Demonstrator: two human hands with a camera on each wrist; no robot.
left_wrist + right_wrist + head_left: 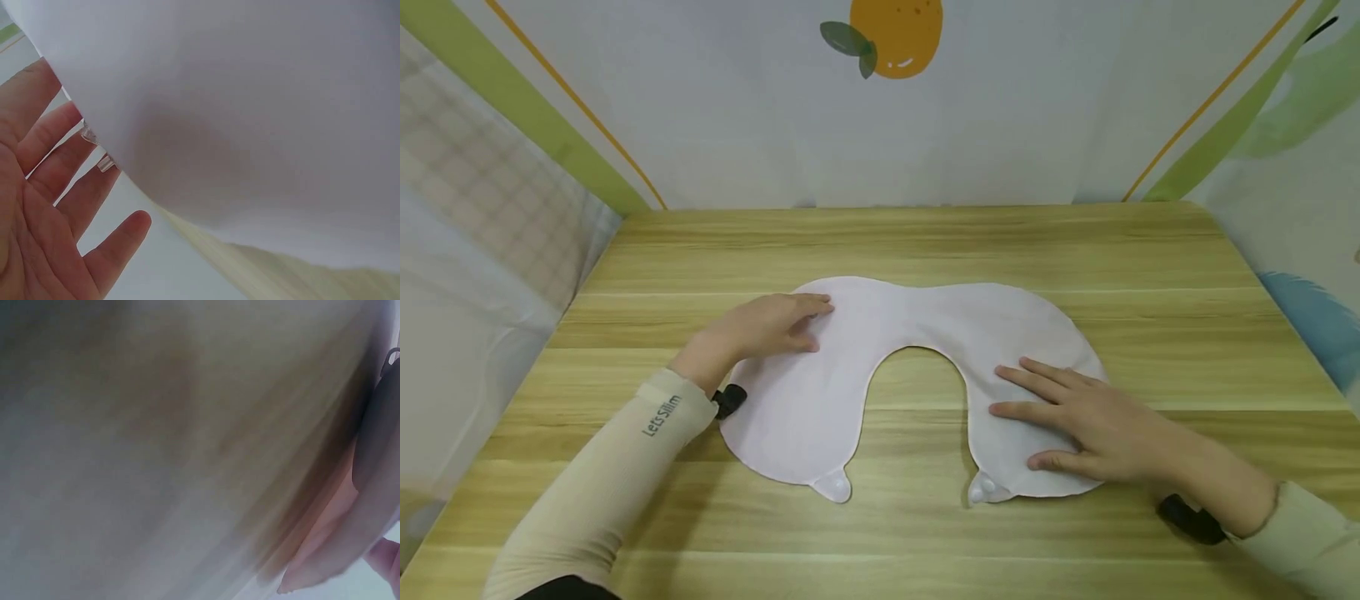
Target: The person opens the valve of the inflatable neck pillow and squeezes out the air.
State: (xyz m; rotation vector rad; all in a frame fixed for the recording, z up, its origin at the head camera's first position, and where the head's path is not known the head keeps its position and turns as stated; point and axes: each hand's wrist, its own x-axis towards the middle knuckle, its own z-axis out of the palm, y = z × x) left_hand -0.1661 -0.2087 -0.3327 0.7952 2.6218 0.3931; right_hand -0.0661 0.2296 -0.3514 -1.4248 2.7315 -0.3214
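A flat, white U-shaped neck pillow (917, 312) lies on the wooden table, its opening toward me. Its two ends carry small tabs (833, 485) with snap-like round spots. On the upper left lobe, my left hand (767, 325) reaches over the fabric with loosely bent fingers. The left wrist view has its spread fingers (69, 162) along the pillow's edge, beside a small clear plastic piece (106, 164) like a valve. My right hand (1093, 421) rests on the right lobe with fingers spread. A blurred surface fills most of the right wrist view, fingers at its right side.
The wood-grain table (917, 542) extends around the pillow. Behind it hangs a white cloth (737, 108) printed with an orange fruit, and light cloths border both sides. Black wrist cameras (1191, 518) sit under both wrists.
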